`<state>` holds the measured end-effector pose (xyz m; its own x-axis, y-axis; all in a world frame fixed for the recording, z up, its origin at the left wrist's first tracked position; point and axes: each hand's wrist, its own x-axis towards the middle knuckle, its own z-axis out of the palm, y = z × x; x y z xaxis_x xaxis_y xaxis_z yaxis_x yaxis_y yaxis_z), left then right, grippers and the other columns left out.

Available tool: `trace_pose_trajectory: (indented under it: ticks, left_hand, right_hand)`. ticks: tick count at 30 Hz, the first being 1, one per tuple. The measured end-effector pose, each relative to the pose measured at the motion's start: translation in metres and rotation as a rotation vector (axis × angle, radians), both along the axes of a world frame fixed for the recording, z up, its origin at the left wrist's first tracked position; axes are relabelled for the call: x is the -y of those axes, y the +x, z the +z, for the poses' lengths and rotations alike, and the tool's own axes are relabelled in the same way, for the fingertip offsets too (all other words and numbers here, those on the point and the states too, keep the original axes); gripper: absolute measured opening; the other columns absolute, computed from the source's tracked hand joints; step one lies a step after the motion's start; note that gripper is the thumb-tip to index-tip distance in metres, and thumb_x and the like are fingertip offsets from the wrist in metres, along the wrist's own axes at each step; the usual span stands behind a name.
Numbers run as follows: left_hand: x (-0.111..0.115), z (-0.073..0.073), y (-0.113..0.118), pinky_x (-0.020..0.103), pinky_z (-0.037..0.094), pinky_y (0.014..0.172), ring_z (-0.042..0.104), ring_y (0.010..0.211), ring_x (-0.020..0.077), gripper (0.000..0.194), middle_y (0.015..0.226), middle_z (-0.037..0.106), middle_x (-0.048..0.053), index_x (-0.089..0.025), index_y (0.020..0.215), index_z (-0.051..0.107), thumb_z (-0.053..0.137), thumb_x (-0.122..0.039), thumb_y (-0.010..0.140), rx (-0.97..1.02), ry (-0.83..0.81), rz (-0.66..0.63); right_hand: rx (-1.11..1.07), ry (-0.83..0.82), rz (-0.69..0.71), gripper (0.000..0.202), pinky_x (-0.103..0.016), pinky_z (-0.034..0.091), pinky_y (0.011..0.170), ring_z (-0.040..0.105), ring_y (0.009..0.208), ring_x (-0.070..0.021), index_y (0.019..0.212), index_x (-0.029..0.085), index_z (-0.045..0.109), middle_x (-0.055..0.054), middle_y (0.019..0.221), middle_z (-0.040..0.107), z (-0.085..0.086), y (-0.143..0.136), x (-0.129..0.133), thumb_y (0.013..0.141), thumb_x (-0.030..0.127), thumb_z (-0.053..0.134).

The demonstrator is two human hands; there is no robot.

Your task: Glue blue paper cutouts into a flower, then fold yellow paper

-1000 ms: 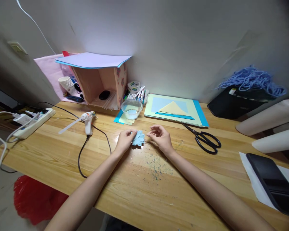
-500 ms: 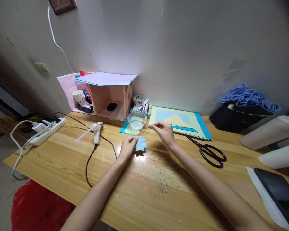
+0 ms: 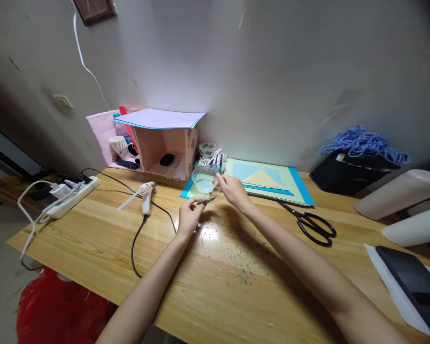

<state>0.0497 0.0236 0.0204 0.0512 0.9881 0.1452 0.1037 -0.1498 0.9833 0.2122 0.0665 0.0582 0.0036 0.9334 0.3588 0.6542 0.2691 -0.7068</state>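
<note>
Between the fingertips of our left hand [image 3: 189,217], we grasp the small blue paper piece [image 3: 205,201] in a pinch, its thin side turned towards us. It is above the middle of the table [image 3: 186,296], just nearer to us than the clear bowl [image 3: 205,180]. Our right hand [image 3: 233,190] has its fingers drawn together at the right side of the bowl's rim; we cannot tell whether they grip the rim, a small thing or nothing. The bowl sits partly over blue and pale green paper scraps [image 3: 187,190], towards the table's far edge, and holds light blue pieces.

Behind the bowl we see markers [image 3: 218,160] and tape rolls [image 3: 207,149]. Left of these, by the far edge, stands an open-fronted pink box [image 3: 191,148] with a lilac sheet [image 3: 161,118] over its top and a black oval object [image 3: 166,159] inside. To the left of our left hand is a white glue gun [image 3: 146,198], and a power strip [image 3: 71,200] lies near the table's left end.

Right of the bowl, flat sheets [image 3: 290,184] bear a yellow triangle [image 3: 261,178]. Black-handled scissors [image 3: 314,228] lie just nearer to us. Blue yarn [image 3: 365,143] tops a black bag [image 3: 344,176] towards the far right corner, and a black phone [image 3: 410,282] rests on white paper [image 3: 378,267] near the right edge.
</note>
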Motion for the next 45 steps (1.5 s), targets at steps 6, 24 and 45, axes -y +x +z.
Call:
trace_pose_trajectory:
  ticks: [6,24,45]
  left_hand:
    - [0.018,0.015,0.002,0.024,0.04,0.055,0.044,0.055,0.0075,0.018,0.115,0.056,0.006,-0.026,0.087,0.07,0.056,-0.023,0.076,-0.272,0.321,-0.044]
    - [0.05,0.007,-0.063,0.024,0.044,0.062,0.057,0.067,0.0148,0.04,0.074,0.065,0.005,-0.01,0.079,0.065,0.069,-0.046,0.062,0.109,-0.276,-0.064]
    - [0.069,-0.004,-0.166,0.023,0.051,0.056,0.062,0.061,0.0115,0.026,0.077,0.065,0.005,-0.011,0.087,0.055,0.069,-0.014,0.065,0.346,-0.282,0.606]
  right_hand:
    - [-0.602,-0.677,0.305,0.035,-0.025,0.046,0.057,0.057,0.057,-0.0124,0.076,0.014,0.06,-0.004,0.065,0.061,-0.002,0.014,0.042,0.073,0.049,0.06]
    - [-0.487,-0.573,0.57,0.024,-0.023,0.043,0.055,0.054,0.059,-0.0108,0.073,0.014,0.061,-0.001,0.067,0.06,-0.022,-0.05,0.058,0.074,0.037,0.059]
    - [-0.087,-0.252,0.154,0.016,-0.032,0.037,0.075,0.054,0.085,-0.0238,0.081,0.017,0.053,-0.008,0.085,0.062,-0.05,-0.208,-0.002,0.071,0.029,0.05]
